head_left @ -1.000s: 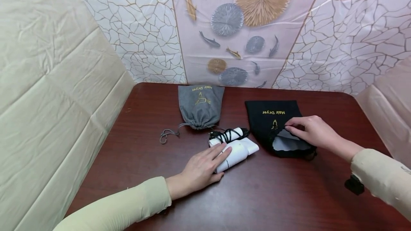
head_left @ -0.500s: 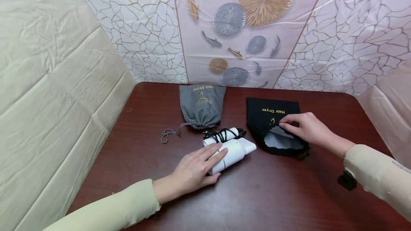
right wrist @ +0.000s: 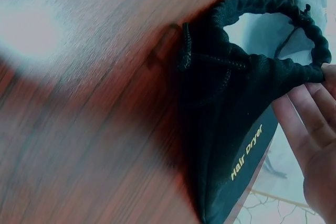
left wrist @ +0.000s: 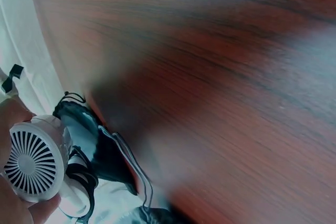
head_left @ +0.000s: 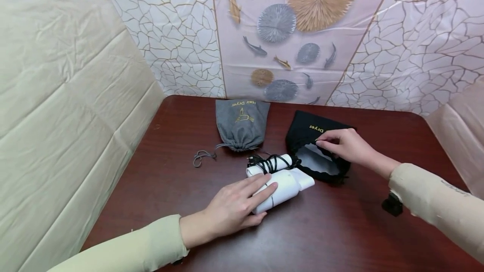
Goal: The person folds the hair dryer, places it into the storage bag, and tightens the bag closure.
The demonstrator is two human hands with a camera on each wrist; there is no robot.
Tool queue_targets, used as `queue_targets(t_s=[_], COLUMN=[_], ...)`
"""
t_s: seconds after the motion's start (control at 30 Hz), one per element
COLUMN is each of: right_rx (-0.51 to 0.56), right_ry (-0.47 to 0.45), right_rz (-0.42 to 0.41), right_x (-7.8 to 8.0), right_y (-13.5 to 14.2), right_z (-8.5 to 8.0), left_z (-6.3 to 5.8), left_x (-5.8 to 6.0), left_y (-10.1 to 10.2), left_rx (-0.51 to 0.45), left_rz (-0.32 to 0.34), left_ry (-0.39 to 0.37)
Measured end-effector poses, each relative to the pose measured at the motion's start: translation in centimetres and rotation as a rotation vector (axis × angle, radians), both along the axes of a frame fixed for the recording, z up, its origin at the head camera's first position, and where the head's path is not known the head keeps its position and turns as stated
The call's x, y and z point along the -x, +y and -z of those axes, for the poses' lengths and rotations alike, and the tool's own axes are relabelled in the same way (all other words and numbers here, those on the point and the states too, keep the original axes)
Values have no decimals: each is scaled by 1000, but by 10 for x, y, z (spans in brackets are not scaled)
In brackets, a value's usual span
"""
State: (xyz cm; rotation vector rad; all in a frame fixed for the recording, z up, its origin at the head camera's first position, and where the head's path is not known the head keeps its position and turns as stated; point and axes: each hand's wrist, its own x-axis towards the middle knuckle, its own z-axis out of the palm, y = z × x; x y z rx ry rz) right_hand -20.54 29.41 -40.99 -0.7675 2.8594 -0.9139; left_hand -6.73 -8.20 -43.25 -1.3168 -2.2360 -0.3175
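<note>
A white hair dryer (head_left: 284, 187) lies on the table, its black cord wound round the handle. My left hand (head_left: 233, 205) grips its rear end; in the left wrist view the round slotted grille (left wrist: 31, 162) shows between thumb and fingers. To the right, my right hand (head_left: 349, 146) pinches the upper rim of a black drawstring bag (head_left: 302, 131) lettered "Hair Dryer". The bag's mouth gapes toward me and shows a pale lining (right wrist: 262, 35). The dryer's nozzle (head_left: 303, 179) points at that mouth, a short gap away.
A grey drawstring bag (head_left: 243, 127), gathered at the neck, lies at the back of the dark red-brown table (head_left: 321, 234). Its loose cord (head_left: 202, 156) trails left. Patterned cloth (head_left: 280, 45) hangs behind the far edge, and beige cloth (head_left: 75, 116) stands at the left.
My right hand has drawn the black bag leftward, so its mouth is closer to the dryer's nozzle. My left hand keeps its grip on the dryer. The head view has shifted slightly.
</note>
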Motion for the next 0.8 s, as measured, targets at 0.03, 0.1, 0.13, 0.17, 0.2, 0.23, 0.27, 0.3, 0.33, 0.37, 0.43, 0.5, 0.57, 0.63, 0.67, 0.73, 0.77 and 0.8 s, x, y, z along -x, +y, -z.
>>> queue_targets(t_s=[0.03,0.1,0.13,0.17,0.2,0.23,0.27,0.3,0.33,0.37,0.43,0.5,0.57,0.63,0.67,0.73,0.77,0.8], right_rx=[4,17,23,29,36,44,51,57,63,68,76,81,84,88,90,91,91,92], right_ry=[-17,-52,-64,-73,-80,-86,-90,-93,-95,-98,-103,-106,-105,-105,-105,-107,-110,-114], right_rz=[4,11,13,13,14,13,12,11,9,7,6,4,3,1,1,3,3,4], right_x=[0,0,0,0,0,0,0,0,0,0,0,0,0,0,0,-1,-1,-1], right_y=[-2,-5,-6,-8,-9,-10,-11,-12,-13,-14,-15,-17,-18,-19,-19,-20,-20,-21], right_z=[0,0,0,0,0,-1,-1,-1,-1,-2,-2,-1,-1,-1,-1,0,0,0], left_z=[0,1,1,2,2,2,3,3,3,3,4,5,6,7,8,10,10,11], left_x=[0,1,2,2,3,4,5,6,6,7,9,12,14,17,18,21,22,23], left_y=[2,6,8,10,12,14,16,17,19,20,24,27,30,33,35,37,38,38], left_rx=[4,15,20,27,33,39,45,50,54,60,67,69,73,74,79,90,99,106], left_rz=[5,7,7,7,5,3,-1,-3,-4,-7,-8,-6,-6,-7,-10,-16,-21,-24], left_ry=[2,6,6,3,3,2,2,4,1,1,4,11,25,36,44,60,71,81])
